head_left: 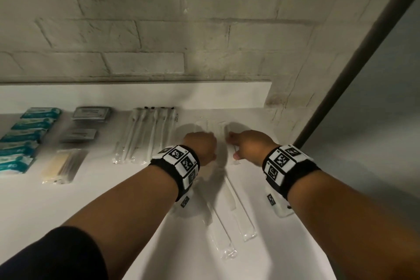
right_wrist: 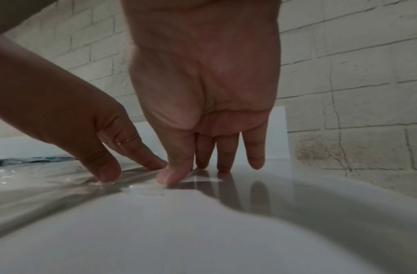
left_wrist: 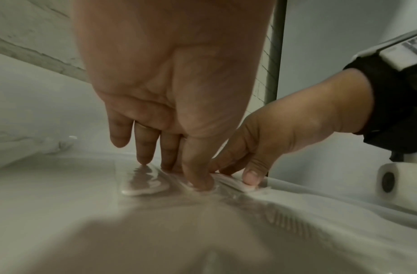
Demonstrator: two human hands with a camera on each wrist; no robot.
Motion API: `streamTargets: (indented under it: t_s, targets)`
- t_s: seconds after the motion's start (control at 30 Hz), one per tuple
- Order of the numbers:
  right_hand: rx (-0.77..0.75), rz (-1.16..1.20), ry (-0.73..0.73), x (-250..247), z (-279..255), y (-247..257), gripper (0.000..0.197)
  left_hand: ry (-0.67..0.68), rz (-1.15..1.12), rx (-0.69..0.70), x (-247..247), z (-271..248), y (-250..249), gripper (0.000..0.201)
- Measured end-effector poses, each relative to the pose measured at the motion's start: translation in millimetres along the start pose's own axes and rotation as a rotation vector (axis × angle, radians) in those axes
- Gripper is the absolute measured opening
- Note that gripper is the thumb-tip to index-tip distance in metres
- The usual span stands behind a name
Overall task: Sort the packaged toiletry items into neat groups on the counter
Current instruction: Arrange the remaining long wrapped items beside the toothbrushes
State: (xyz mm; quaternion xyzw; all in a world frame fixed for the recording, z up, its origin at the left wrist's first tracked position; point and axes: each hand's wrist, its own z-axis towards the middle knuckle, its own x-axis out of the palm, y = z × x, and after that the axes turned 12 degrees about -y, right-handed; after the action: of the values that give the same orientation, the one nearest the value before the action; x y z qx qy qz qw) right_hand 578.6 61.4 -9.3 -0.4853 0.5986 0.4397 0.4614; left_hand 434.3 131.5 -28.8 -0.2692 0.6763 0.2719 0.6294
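A rough, whitewashed brick wall (head_left: 159,29) is seen beyond the fingertips, with a smooth, glossy white counter (head_left: 68,200) spread out under both hands. To the left of the fingers, the sorted stuff is laid in neat groups: a column of teal and white soft packs (head_left: 25,136), then flat grey sachets (head_left: 91,113), then a pale yellow packet (head_left: 63,166) nearer the person, then a row of long thin white sticks in clear sleeves (head_left: 147,134) just left of the left hand.

Right under the fingertips, a few long, flat white combs in crinkly clear plastic sleeves (head_left: 227,207) are lined up side by side, running back toward the person between the two forearms.

The left hand (head_left: 201,146) is held with fingers (left_wrist: 145,148) fairly straight and slightly apart, tips and thumb pressed down on the shiny sleeves. A thin ring is worn on one finger. The right hand (head_left: 250,145) is set the same way, fingers (right_wrist: 226,153) straight and close together, thumb and tips pressed onto the wrapped combs' far end; nothing is curled around or pinched, as far as can be told.
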Motion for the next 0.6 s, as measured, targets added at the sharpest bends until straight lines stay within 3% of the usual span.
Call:
streamTargets:
  t_s: [0.4,0.53,0.6]
  targets:
    - [0.074,0.070,-0.024,9,6,1,0.068,0.007,0.037,-0.029,-1,0,-5,0.054]
    - [0.117,0.245,-0.212,-3,-18,9,0.048,0.024,0.026,-0.026,-2,0,-4,0.053]
    - [0.095,0.193,-0.131,-6,-36,21,0.047,0.023,0.018,-0.031,-4,0,-5,0.049]
